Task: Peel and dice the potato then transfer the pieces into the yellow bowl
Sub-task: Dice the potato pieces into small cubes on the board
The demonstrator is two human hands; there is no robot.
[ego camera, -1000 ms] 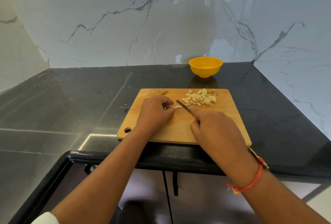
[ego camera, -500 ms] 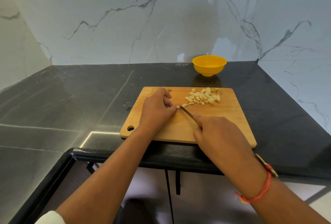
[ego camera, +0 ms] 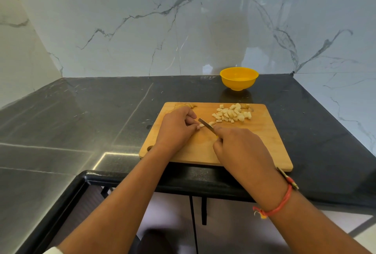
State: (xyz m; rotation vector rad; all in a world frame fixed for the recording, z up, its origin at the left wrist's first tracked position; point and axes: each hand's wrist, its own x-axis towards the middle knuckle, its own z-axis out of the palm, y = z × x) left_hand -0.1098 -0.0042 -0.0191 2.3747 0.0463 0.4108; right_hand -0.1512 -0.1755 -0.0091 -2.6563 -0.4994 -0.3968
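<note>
Another bit is off the potato strip [ego camera: 201, 125] the left hand [ego camera: 177, 129] pinches, right hand [ego camera: 240, 148] gripping the knife [ego camera: 206, 124]; cubes [ego camera: 232, 114] heap at one o'clock, dicing nearly done

Open black stone countertop [ego camera: 81, 121] left of the rectangular wooden chopping board [ego camera: 264, 142], out to the left edge. Toward the back edge, heap of pale potato cubes [ego camera: 232, 114] between board centre and round yellow plastic bowl [ego camera: 239, 80].

An orange thread bracelet [ego camera: 281, 205] rings the right wrist; white sleeve [ego camera: 51, 251] left.
</note>
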